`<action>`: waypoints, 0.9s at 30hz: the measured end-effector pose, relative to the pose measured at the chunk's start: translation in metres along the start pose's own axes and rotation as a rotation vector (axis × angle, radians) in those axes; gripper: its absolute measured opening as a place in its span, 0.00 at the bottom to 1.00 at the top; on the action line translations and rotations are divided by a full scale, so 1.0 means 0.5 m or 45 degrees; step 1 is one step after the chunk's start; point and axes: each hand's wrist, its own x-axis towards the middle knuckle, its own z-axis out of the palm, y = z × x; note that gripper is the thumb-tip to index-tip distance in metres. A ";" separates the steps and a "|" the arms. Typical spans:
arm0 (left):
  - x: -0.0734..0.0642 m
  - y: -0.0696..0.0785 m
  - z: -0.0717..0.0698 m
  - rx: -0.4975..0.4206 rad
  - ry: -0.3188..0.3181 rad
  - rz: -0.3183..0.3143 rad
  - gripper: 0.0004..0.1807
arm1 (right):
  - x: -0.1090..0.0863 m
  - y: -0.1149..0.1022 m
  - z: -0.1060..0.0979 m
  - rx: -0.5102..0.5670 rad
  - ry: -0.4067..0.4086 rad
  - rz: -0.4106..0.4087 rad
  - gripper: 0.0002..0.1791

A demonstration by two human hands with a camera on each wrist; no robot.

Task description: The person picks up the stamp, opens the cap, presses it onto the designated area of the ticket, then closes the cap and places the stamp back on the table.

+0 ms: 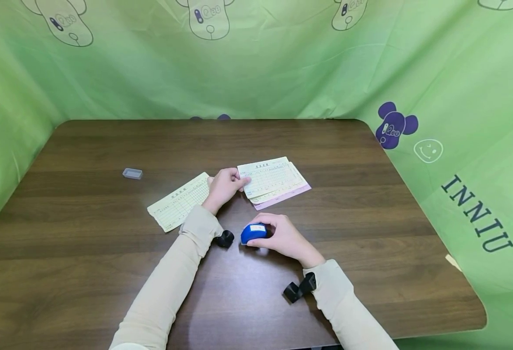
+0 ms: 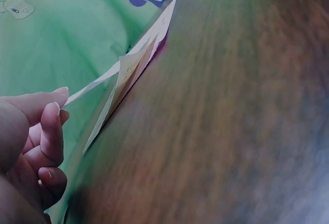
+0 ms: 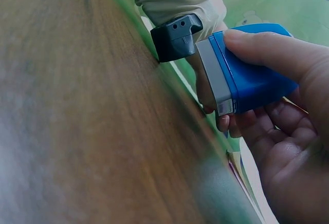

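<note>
My left hand [image 1: 226,187] pinches the left edge of the top white sheet [image 1: 265,176] between thumb and fingers. In the left wrist view that sheet [image 2: 97,82] is lifted at the edge, above a yellowish sheet [image 2: 128,70] and a pink one. These are printed forms with a table grid. My right hand [image 1: 284,236] grips a blue stamp [image 1: 253,234] with a white label on top, nearer me than the sheets. The right wrist view shows the thumb on one side of the stamp [image 3: 262,64] and fingers on the other, its pale grey base uncovered.
Left of my left hand lies a separate printed slip [image 1: 179,201], partly under the wrist. A small translucent cap [image 1: 132,173] sits farther left on the brown wooden table [image 1: 86,272]. Green printed cloth [image 1: 256,78] hangs behind and at both sides. Black cameras are strapped to both wrists.
</note>
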 end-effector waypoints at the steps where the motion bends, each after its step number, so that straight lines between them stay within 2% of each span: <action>1: 0.000 0.000 0.000 -0.003 0.003 -0.002 0.17 | 0.000 0.000 0.000 0.001 0.000 0.001 0.16; 15: -0.002 0.001 -0.001 -0.033 -0.007 -0.025 0.18 | 0.001 0.001 -0.001 -0.013 -0.001 0.000 0.16; 27: -0.005 0.005 -0.002 0.050 -0.028 -0.025 0.09 | 0.000 -0.002 -0.002 -0.017 -0.003 -0.013 0.16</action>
